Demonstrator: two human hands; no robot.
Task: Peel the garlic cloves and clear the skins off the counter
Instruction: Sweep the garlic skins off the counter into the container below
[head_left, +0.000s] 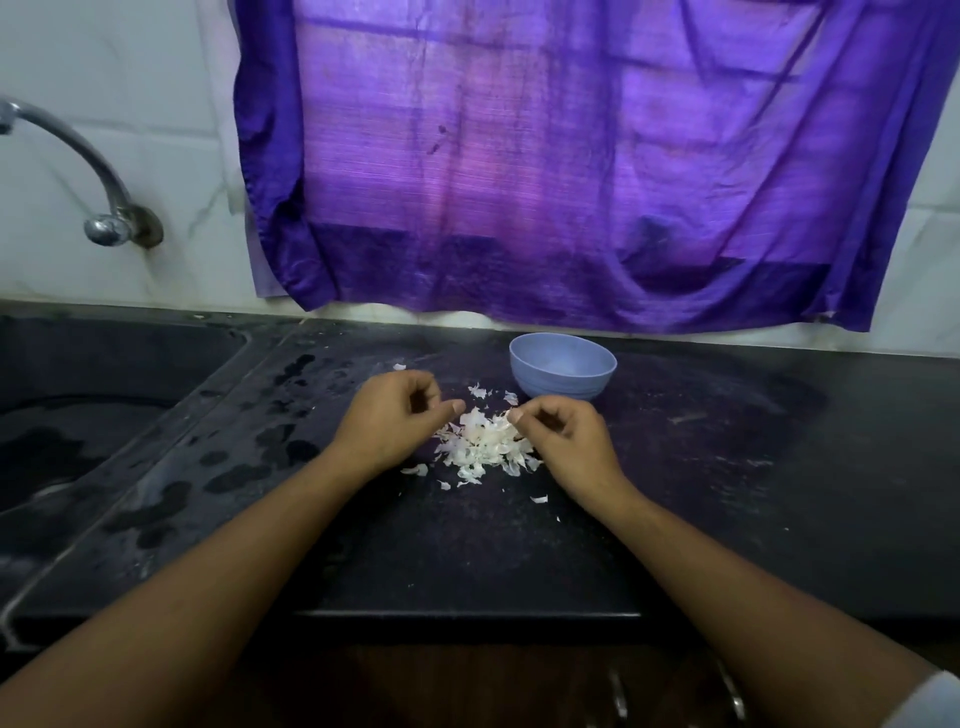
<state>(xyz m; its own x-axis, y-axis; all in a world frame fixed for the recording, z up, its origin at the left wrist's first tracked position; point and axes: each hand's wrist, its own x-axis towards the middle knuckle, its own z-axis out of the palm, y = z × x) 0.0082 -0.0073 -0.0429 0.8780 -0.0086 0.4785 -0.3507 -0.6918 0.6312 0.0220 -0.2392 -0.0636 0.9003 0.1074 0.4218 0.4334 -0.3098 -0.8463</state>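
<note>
A heap of white garlic skins (483, 444) lies on the black counter (467, 551), with stray flakes around it. My left hand (395, 415) sits just left of the heap, fingers loosely curled and thumb stretched toward the skins. At the heap's right edge, my right hand (563, 431) has its fingers curled, fingertips at the skins. Neither hand plainly holds anything. No whole garlic clove is visible. A light blue bowl (563, 366) stands just behind the heap; its contents are hidden.
A dark sink (78, 415) fills the left side, with a metal tap (104, 208) on the tiled wall above it. Water spots mark the counter beside the sink. A purple curtain (571, 156) hangs behind the bowl. The counter's front edge runs below my forearms.
</note>
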